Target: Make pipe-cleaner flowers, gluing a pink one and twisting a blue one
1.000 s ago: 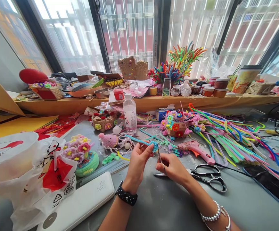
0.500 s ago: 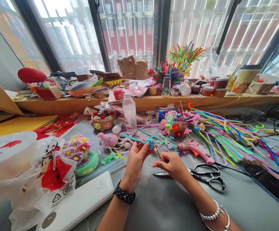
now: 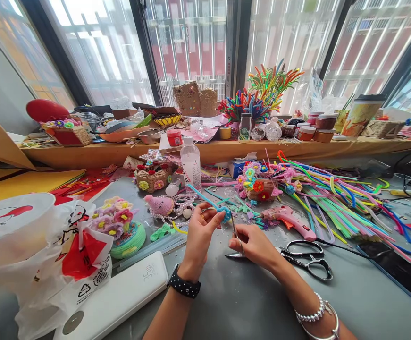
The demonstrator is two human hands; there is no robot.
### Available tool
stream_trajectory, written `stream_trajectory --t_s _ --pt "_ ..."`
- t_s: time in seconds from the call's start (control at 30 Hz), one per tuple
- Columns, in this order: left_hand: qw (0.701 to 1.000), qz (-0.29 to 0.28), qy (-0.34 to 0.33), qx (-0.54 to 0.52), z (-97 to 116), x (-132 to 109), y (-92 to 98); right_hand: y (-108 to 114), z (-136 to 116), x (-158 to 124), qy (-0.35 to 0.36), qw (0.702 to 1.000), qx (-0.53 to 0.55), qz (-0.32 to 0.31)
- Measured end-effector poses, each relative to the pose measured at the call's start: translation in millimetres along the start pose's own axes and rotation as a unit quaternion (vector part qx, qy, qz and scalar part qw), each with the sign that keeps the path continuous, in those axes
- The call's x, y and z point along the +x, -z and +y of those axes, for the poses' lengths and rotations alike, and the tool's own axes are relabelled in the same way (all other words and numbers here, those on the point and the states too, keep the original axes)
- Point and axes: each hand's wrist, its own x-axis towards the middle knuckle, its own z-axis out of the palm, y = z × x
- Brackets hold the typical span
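Note:
Between the thumb and fingers of my left hand [image 3: 203, 229] is a light blue pipe cleaner [image 3: 201, 194], curled into a small flower shape [image 3: 225, 214] at its near end. Its straight tail points up and left. My right hand [image 3: 253, 243] is closed around a slim, pointed metal tool [image 3: 233, 226] that looks like tweezers. The tool's tip meets the right side of the blue flower shape; whether it grips a strand there is too small to tell. Large black-handled scissors [image 3: 307, 259] lie on the table under my right wrist, partly covered.
A pink glue gun [image 3: 290, 222] rests right of my hands, near loose pipe cleaners [image 3: 339, 212]. A water bottle [image 3: 191, 165] stands behind. At left are a white power bank [image 3: 127, 293], a plastic bag [image 3: 56, 264] and a flower-topped green piece [image 3: 129, 241]. A phone [image 3: 399, 274] lies right.
Both hands have shifted slightly right and down with the blue pipe cleaner. Its tail now slants up more steeply, and the metal tool stands more upright.

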Motion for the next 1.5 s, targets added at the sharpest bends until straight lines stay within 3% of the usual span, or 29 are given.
stream_trajectory --t_s 0.3,0.6,0.93,1.23,1.5 --pt "0.999 -0.005 -0.025 0.049 3.3 2.0 5.6 3.8 3.3 1.9 -0.019 0.996 -0.053 0.069" --pt "0.996 -0.012 -0.049 0.069 2.5 3.3 6.7 7.1 4.8 -0.8 0.009 0.994 -0.102 0.029" --pt "0.997 -0.002 -0.052 0.065 1.2 3.3 7.3 3.1 4.1 1.2 -0.003 0.994 -0.091 0.064" --pt "1.0 0.003 -0.008 0.001 2.8 0.1 3.7 1.6 6.2 2.2 -0.024 0.995 -0.061 0.071" --pt "0.995 -0.006 -0.062 0.08 0.5 -0.4 3.9 1.7 6.1 0.9 -0.012 0.996 -0.077 0.033"
